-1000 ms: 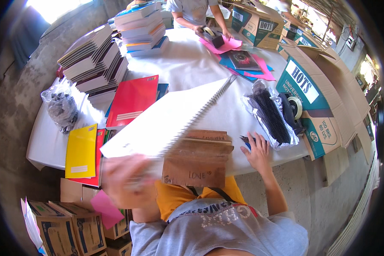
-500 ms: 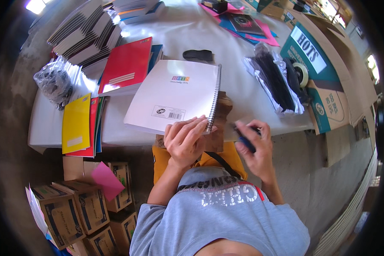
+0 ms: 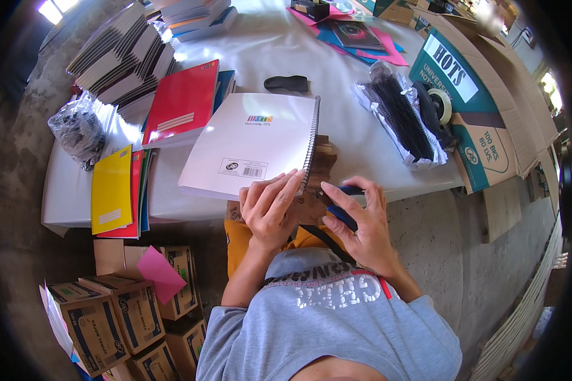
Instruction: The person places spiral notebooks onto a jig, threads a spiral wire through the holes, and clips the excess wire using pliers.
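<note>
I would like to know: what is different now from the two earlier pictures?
The white spiral notebook, first raised and tilted, has come down over the wooden block; the left hand is still on it. The right hand, first on the table by the blue-handled pliers, has picked them up and moved left, near the coil's lower end. The yellow spiral notebook and red notebook stayed in place.

I find the white notebook (image 3: 248,143) closed and flat, multicoloured mark and barcode uppermost, dark wire spiral along its right edge, my left hand (image 3: 270,206) over its lower right corner. My right hand (image 3: 368,228) holds blue-handled pliers (image 3: 342,217), handles spread, near the spiral's lower end.
</note>
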`<state>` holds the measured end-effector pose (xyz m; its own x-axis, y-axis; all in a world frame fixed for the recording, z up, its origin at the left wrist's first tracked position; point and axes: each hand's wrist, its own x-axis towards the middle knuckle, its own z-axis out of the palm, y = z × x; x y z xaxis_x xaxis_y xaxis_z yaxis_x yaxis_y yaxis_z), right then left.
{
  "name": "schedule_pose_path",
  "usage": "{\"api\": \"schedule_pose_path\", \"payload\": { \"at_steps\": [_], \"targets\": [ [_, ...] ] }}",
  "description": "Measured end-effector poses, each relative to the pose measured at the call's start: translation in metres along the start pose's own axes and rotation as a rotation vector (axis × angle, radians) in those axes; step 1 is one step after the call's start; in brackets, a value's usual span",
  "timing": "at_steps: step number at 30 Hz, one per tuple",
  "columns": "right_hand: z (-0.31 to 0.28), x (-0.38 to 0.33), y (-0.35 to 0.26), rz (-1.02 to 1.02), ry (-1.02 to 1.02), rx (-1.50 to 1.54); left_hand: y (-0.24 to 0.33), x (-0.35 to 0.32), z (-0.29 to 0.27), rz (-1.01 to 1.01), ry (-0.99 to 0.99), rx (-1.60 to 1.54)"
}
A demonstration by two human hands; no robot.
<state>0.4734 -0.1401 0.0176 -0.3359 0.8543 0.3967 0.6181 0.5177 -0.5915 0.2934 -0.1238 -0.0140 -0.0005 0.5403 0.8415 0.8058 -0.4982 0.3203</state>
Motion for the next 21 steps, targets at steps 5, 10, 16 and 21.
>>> {"api": "schedule_pose_path", "payload": {
  "at_steps": [5, 10, 16, 21],
  "targets": [
    [-0.002, 0.003, 0.002, 0.034, -0.115, 0.177, 0.000, -0.003, 0.002, -0.003, 0.002, 0.008],
    [-0.004, 0.000, 0.004, 0.755, -0.598, 1.386, -0.003, -0.010, 0.005, 0.086, 0.049, 0.051],
    [0.013, -0.007, 0.017, 0.294, -0.260, 0.753, -0.016, 0.005, -0.008, 0.044, 0.191, -0.006],
    [0.011, 0.018, 0.082, 0.360, 0.131, 0.542, -0.051, 0.038, -0.068, -0.406, 0.821, -0.383]
  ]
}}
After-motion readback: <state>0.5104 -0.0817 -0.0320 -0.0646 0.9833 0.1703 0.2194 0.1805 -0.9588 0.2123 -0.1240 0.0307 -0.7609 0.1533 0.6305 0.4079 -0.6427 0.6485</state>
